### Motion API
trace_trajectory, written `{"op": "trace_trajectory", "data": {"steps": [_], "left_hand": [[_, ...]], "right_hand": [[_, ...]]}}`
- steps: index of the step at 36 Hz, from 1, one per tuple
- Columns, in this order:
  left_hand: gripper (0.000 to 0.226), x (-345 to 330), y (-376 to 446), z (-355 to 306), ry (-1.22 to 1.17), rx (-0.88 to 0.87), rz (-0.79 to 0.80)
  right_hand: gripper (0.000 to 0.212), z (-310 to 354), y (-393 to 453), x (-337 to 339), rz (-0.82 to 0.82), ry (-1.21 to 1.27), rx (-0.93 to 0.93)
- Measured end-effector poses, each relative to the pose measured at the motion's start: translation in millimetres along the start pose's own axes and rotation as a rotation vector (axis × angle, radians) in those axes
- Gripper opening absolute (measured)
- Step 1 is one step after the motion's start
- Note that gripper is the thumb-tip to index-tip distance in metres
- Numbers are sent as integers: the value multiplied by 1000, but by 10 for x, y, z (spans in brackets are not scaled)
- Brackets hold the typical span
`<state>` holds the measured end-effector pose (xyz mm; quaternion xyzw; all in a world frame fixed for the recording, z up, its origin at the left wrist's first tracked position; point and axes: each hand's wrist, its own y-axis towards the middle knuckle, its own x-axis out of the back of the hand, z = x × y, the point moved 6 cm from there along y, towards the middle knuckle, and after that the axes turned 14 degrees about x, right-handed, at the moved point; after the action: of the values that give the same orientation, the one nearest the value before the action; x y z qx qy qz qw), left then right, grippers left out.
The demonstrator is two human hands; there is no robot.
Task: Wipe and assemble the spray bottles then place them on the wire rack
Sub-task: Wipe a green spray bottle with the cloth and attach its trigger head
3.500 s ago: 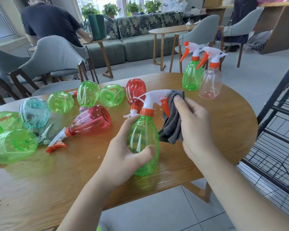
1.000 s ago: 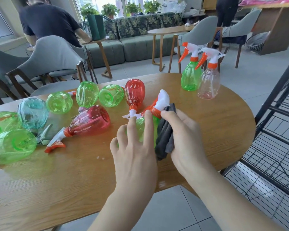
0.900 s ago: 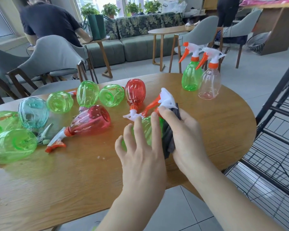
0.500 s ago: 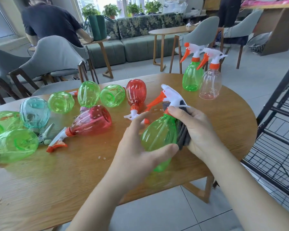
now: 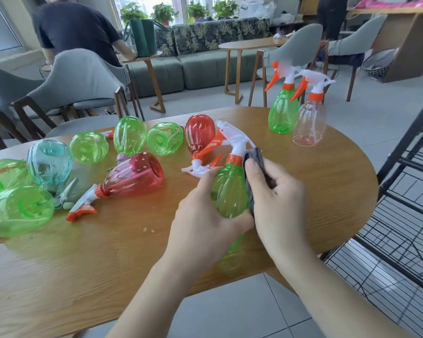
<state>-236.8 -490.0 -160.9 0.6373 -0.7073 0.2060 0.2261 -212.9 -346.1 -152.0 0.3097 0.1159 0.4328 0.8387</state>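
We hold the green spray bottle (image 5: 227, 191) above the near edge of the wooden table (image 5: 108, 252), tilted, trigger head pointing away. Our left hand (image 5: 205, 223) wraps its lower body, fingers curled round it. Our right hand (image 5: 276, 198) grips a grey cloth (image 5: 252, 157) pressed against the bottle's right side. Two assembled bottles, green (image 5: 282, 111) and clear (image 5: 309, 123), stand upright at the table's far right. The wire rack (image 5: 405, 215) stands right of the table.

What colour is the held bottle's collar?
Orange collar on the green bottle, head view.
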Motion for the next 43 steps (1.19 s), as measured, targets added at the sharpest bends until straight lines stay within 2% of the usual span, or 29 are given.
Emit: {"op": "trace_trajectory", "data": {"steps": [8,10,13,16,22,26,31,38,43], "left_hand": [[95,-10,-64,-50,73,-49,-34],[90,-25,-93,-84,153,-68,-44],[66,-56,-180,-194,322,-98,-87],[60,-64,-181,-168,296,-63,-110],[86,-55,-150,-123,286,-63,-108],[94,-5,-77,-54,235,-43,-123],[95,17,-72,-40,257,-53,-126],[92,-52,-136,-129,383,-104,-148],[93,-68,-130,-139,404,-90,-163]], "right_hand": [[22,202,37,21,-71,-292,351],[23,283,28,7,-64,-357,471],[22,367,18,-71,9,-440,605],[21,360,67,-141,112,-502,601],[17,324,140,-91,233,-497,529],[20,312,201,36,251,-458,512],[18,318,296,216,144,-461,517],[20,426,482,175,-38,-433,681],[19,349,521,94,-69,-462,646]]}}
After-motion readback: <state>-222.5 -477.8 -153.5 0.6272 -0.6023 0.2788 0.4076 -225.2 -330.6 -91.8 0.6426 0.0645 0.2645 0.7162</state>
